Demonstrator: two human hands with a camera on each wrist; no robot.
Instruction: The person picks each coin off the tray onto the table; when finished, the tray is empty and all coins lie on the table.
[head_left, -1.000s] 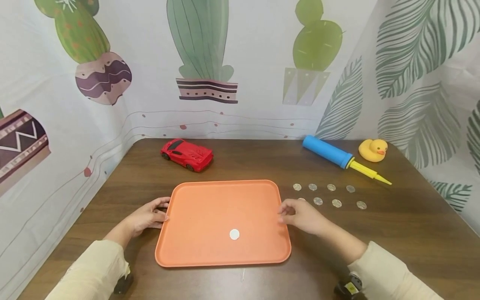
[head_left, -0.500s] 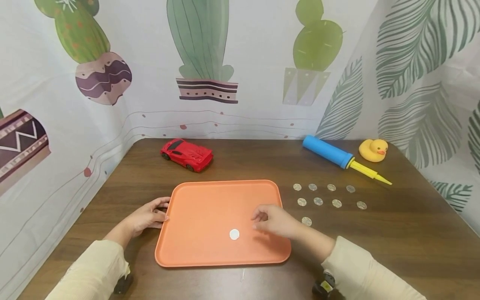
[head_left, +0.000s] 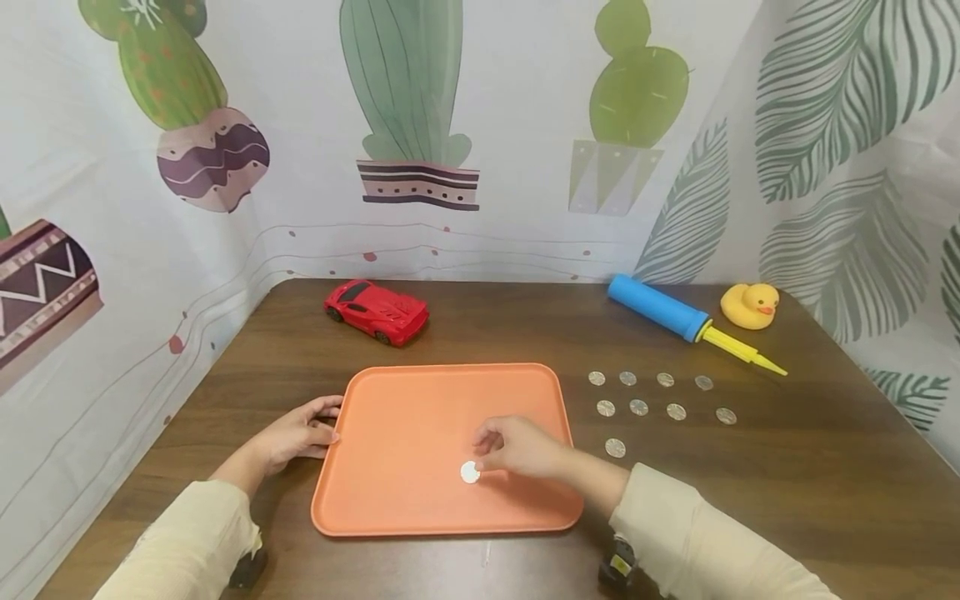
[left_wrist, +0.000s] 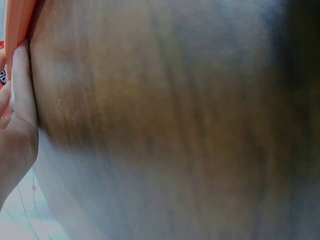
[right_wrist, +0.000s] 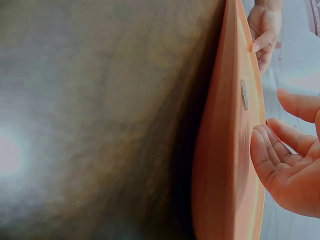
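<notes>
- Over the orange tray, the right hand is held with fingers loosely curled, fingertips just beside the coin; contact cannot be told.
- At the tray's left rim, the left hand is rested, fingers relaxed.
- Nine coins are laid on the wooden table, backed by printed curtains.

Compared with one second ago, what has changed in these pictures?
The right hand moved left from the tray's right edge, over the tray, to the coin lying there. A ninth coin on the table, hidden before, now shows. The left hand stayed on the tray's left edge.
</notes>
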